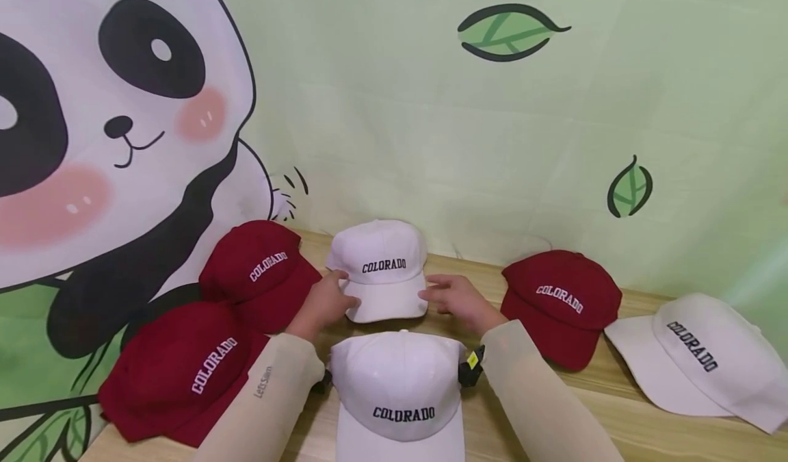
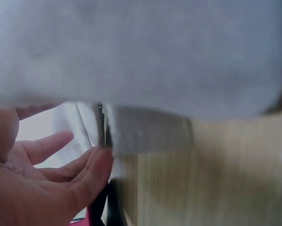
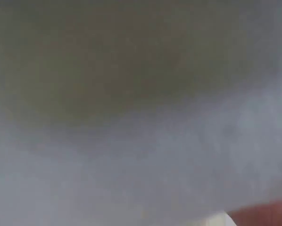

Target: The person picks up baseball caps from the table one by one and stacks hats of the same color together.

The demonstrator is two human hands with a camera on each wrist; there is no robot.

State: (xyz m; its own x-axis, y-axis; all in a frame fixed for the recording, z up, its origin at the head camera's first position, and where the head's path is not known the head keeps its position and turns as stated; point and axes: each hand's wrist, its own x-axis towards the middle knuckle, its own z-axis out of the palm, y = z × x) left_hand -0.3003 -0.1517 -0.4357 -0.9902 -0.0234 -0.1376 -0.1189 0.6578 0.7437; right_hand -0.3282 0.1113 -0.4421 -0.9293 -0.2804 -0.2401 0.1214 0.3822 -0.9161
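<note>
A white cap with dark COLORADO lettering stands upright at the back of the wooden table, brim toward me. At the left of its brim is my left hand. In the left wrist view its thumb is right at a pale brim's edge, the other fingers loosely extended and spread. My right hand reaches in from the other side, fingers fairly straight, tips right at the brim's right edge. Nearer me, between my forearms, lies a second white cap. Pale blur covers most of the right wrist view, with a bit of skin at its lower right corner.
Left of my hands sit two dark red caps, one farther back and one nearer. On the right are another red cap and a white cap. A green backdrop with a panda drawing hangs behind the table.
</note>
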